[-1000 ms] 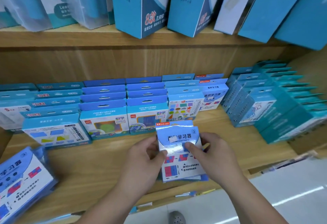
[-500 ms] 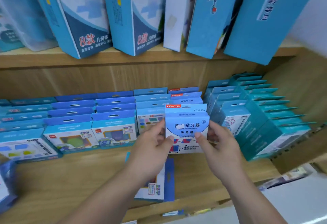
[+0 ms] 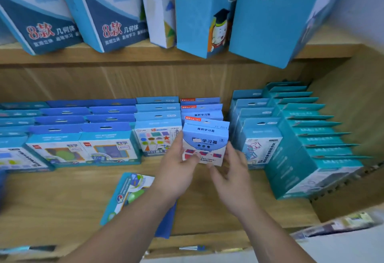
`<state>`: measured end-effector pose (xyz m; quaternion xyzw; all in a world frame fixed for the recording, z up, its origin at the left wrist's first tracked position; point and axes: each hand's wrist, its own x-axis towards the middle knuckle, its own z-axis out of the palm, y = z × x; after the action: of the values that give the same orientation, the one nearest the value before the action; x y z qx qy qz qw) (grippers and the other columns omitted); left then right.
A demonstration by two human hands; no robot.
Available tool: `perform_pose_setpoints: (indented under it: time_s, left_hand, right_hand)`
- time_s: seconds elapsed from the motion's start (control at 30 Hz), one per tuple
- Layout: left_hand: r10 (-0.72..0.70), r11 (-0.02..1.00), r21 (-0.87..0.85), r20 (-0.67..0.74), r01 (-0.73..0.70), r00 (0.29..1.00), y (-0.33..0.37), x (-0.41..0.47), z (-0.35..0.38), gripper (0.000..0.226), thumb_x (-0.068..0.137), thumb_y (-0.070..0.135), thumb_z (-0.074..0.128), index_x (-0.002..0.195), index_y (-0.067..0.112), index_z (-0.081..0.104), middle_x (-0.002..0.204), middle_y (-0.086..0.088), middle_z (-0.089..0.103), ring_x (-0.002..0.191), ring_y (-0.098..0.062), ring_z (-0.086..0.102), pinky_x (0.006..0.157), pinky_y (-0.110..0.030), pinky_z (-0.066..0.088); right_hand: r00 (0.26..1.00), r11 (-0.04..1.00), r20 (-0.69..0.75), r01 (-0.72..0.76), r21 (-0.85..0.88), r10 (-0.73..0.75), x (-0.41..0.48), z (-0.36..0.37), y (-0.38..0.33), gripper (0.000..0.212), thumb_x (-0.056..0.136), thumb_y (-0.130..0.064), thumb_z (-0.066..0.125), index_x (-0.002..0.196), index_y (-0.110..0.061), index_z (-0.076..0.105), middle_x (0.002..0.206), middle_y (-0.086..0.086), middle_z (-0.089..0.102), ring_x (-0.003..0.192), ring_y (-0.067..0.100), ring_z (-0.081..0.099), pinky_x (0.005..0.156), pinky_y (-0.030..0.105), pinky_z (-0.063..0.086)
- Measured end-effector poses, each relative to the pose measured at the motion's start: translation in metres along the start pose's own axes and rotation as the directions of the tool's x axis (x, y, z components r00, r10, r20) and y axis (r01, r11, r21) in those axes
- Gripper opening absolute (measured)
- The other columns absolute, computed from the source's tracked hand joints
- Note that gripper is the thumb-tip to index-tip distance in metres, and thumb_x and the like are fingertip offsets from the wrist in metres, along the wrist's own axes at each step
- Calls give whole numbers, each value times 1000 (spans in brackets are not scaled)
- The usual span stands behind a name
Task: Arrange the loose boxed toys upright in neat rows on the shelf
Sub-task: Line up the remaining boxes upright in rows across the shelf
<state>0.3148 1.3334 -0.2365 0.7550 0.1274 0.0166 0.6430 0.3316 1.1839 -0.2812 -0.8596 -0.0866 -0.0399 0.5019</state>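
Note:
A light blue boxed toy [image 3: 205, 138] stands upright at the front of a row of matching boxes [image 3: 201, 107] on the lower wooden shelf [image 3: 62, 200]. My left hand [image 3: 176, 171] grips its left side, thumb across the front. Along the box's right edge lie the fingers of my right hand [image 3: 232, 171], the thumb just under the bottom corner. Another boxed toy [image 3: 133, 192] lies flat on the shelf under my left forearm.
Rows of upright blue boxes [image 3: 83, 138] fill the back left, a shapes box [image 3: 155, 138] stands left of the held one, and teal boxes [image 3: 301, 138] lean at the right. Tall boxes [image 3: 203, 13] hang over the upper shelf edge.
Both hands lifted the light blue box off the shelf front and carried it back to the front of its row. The right thumb has come off the box front.

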Motion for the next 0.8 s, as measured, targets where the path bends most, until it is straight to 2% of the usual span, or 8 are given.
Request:
perform_pose_setpoints:
  time_s: [0.1, 0.2, 0.3, 0.4, 0.5, 0.63, 0.7, 0.8]
  left_hand:
    - [-13, 1000, -17, -83, 11, 996, -11, 5, 15, 69, 77, 34, 64, 143, 37, 46, 136, 24, 45, 127, -6, 51, 112, -43, 41]
    - [-54, 998, -42, -136, 49, 989, -11, 6, 22, 69, 79, 26, 65, 145, 27, 45, 131, 16, 38, 120, -5, 53, 110, -41, 44]
    - [-67, 998, -15, -143, 66, 987, -10, 7, 23, 68, 80, 30, 66, 145, 29, 45, 133, 12, 36, 120, -4, 51, 110, -41, 44]
    - [-95, 995, -7, -128, 95, 987, -11, 6, 19, 65, 83, 30, 68, 145, 32, 46, 135, 8, 41, 121, -3, 51, 104, -31, 46]
    - [-134, 990, -64, -68, 129, 989, -11, 5, 11, 55, 96, 11, 62, 144, 33, 47, 138, 2, 47, 124, -5, 52, 88, -15, 43]
    - [-146, 982, -123, 11, 146, 989, -8, 6, -1, 51, 100, 24, 58, 147, 35, 43, 134, 16, 55, 120, 6, 52, 107, -25, 37]
    - [-162, 976, -141, 32, 165, 986, -9, 7, -6, 50, 99, 34, 57, 147, 40, 44, 142, 15, 54, 128, 0, 51, 116, -33, 33]
    - [-164, 977, -132, 37, 167, 986, -11, 8, -8, 47, 100, 37, 54, 146, 42, 45, 145, 14, 51, 132, -5, 51, 118, -39, 33]
  right_hand:
    - [999, 1000, 43, -21, -18, 21, 7, 3, 4, 73, 84, -45, 63, 150, -25, 40, 140, -6, 42, 131, 2, 43, 107, 17, 37]
    - [995, 999, 94, -41, -12, 42, 8, 9, 6, 71, 89, -43, 63, 151, -19, 40, 149, -3, 30, 134, -5, 31, 102, -2, 18]
    - [986, 995, 132, -98, -29, 101, 5, 14, 8, 64, 92, -43, 63, 148, -20, 43, 143, 0, 29, 133, 7, 39, 105, 6, 23]
    - [972, 989, 185, -148, -1, 146, 7, 18, 10, 69, 86, -56, 57, 147, -25, 45, 136, -2, 40, 129, 15, 48, 113, 29, 35]
    - [952, 974, 244, -210, 86, 184, 15, 19, 5, 70, 91, -54, 58, 153, -34, 33, 148, -12, 38, 141, 5, 34, 116, 27, 27]
    - [918, 854, 323, -350, 385, 231, 23, 21, -5, 65, 99, -35, 58, 154, -45, 24, 141, -32, 42, 132, -10, 39, 109, 23, 31]
    - [905, 811, 353, -386, 440, 238, 23, 22, -5, 66, 101, -25, 55, 155, -45, 23, 129, -41, 43, 134, -8, 39, 114, 28, 32]
    - [888, 806, 393, -406, 432, 237, 23, 20, -3, 66, 102, -22, 53, 155, -47, 22, 141, -30, 42, 136, -5, 38, 119, 37, 32]
